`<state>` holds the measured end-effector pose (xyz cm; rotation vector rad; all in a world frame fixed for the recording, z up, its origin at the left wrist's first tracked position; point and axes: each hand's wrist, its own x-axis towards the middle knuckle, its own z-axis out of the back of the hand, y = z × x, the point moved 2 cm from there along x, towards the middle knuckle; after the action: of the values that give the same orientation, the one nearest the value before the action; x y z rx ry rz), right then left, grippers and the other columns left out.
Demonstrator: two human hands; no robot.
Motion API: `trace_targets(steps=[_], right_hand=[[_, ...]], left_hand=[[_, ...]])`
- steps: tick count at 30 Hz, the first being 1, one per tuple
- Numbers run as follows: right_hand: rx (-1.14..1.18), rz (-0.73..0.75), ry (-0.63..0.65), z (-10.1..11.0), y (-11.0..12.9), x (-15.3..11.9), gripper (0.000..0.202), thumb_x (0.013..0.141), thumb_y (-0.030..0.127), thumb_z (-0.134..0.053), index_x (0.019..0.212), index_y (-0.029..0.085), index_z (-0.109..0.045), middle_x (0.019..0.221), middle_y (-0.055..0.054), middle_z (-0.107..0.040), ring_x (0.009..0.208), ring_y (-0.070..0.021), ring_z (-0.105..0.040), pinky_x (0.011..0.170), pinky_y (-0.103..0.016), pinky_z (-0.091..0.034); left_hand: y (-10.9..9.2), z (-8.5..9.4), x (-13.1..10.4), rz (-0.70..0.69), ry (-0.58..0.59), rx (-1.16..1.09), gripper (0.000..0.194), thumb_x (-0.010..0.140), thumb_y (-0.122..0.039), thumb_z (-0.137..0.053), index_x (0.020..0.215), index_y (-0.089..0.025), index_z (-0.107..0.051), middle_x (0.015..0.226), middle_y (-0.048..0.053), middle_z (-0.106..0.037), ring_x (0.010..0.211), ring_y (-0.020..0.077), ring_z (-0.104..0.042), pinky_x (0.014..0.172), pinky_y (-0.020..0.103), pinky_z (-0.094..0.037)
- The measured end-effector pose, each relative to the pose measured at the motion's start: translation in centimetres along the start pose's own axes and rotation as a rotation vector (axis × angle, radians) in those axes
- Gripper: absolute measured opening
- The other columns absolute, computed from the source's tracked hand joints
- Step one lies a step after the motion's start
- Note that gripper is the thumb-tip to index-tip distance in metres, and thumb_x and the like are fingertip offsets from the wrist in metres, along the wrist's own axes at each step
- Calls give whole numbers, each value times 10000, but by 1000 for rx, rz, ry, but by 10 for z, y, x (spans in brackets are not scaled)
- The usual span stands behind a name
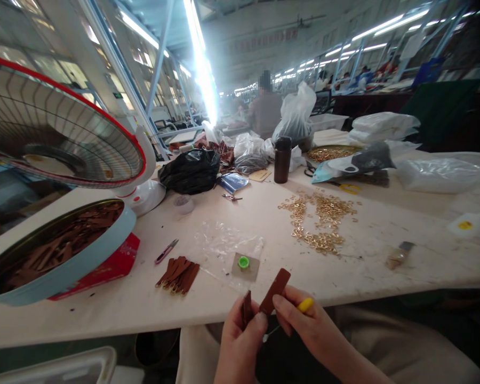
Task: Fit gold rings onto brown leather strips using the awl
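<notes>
At table edge | brown strip — base: left fingers | side: right fingers

- Long hall; row of windows down left side.
- Bright tube light overhead, glare hazing the middle; more ceiling lights in lines at right.
- Pale blue metal posts, some slanting.
- Red lettering high up, too blurred to read.
- Pale table, scuffed at right.
</notes>
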<state>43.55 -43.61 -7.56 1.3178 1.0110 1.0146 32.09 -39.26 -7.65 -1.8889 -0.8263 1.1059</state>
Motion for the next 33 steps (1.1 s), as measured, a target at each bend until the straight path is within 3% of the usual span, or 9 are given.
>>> trace_targets(steps=[5,11,18,23,28,33], right_hand=[[1,-1,-57,8,-3,-4,363,853,446,-438,597,189,-442,464,54,-394,450,-106,-351,458,-219,-311],[71,-32,30,5,4,-2,176,743,318,-542,671,159,-556,561,29,-484,483,-96,-361,426,-191,-303],[186,-139,64,-3,5,0,173,720,302,-521,706,138,-575,503,59,-371,445,-69,-252,402,-177,-212],[170,-180,81,-7,0,-1,176,725,316,-517,723,141,-537,508,61,-373,450,-72,-265,412,-182,-215],[83,-189,69,-8,-7,6,121,677,270,-531,651,156,-497,542,51,-396,508,-94,-347,468,-196,-294],[123,-274,140,-15,-11,13,194,685,346,-551,655,158,-517,475,66,-375,431,-80,-303,407,-191,-243]], left_hand=[[0,-4,4,-8,44,85,242,579,-325,-710,614,-177,-522,438,-91,-358,402,51,-242,417,199,-173],[-7,-8,1,-72,38,162,261,557,-329,-727,591,-170,-523,460,-75,-398,434,64,-280,434,202,-203],[-13,-4,-3,-40,94,168,259,586,-369,-709,609,-164,-552,466,-73,-394,444,67,-279,458,211,-226],[-11,2,0,-91,82,187,187,628,-284,-654,601,-175,-504,487,-64,-395,467,79,-297,478,217,-259],[-9,4,4,-123,153,288,176,627,-213,-610,561,-182,-450,522,-48,-392,510,92,-328,488,216,-266],[-4,16,10,-131,45,207,147,617,-231,-602,582,-181,-468,532,-49,-398,522,96,-328,492,214,-268]])
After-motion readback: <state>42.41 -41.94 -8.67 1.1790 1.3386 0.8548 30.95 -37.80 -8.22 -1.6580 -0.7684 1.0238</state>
